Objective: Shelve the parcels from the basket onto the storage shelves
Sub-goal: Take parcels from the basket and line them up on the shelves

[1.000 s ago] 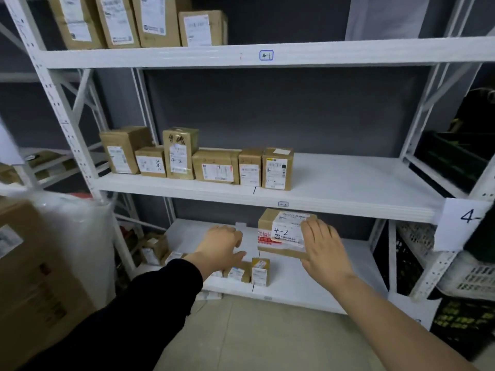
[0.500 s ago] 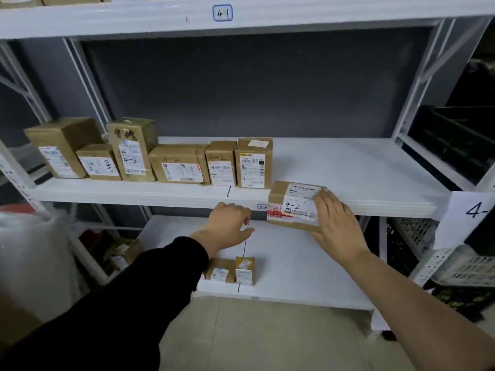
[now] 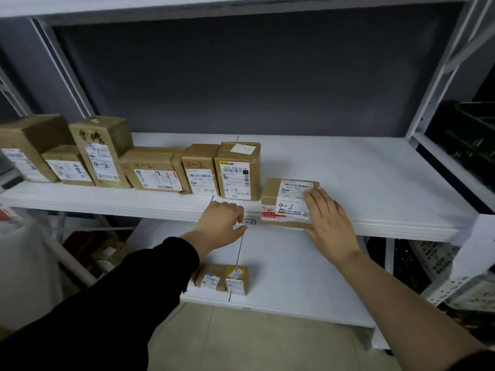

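Right hand (image 3: 330, 220) flat against parcel (image 3: 284, 199) at shelf (image 3: 388, 183) edge; left hand (image 3: 222, 223) curled.

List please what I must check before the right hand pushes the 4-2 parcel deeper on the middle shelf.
1. "4-2" on the held parcel matches the shelf tag: ok.
2. Held parcel fully on the middle shelf: not ok, its lower edge covers the front lip.
3. Free shelf surface behind it: ok.
4. Gap to the tall parcel on its left: cannot tell.
5. Right hand flat on the label: ok.
6. Left hand away from the parcel, holding nothing: ok.
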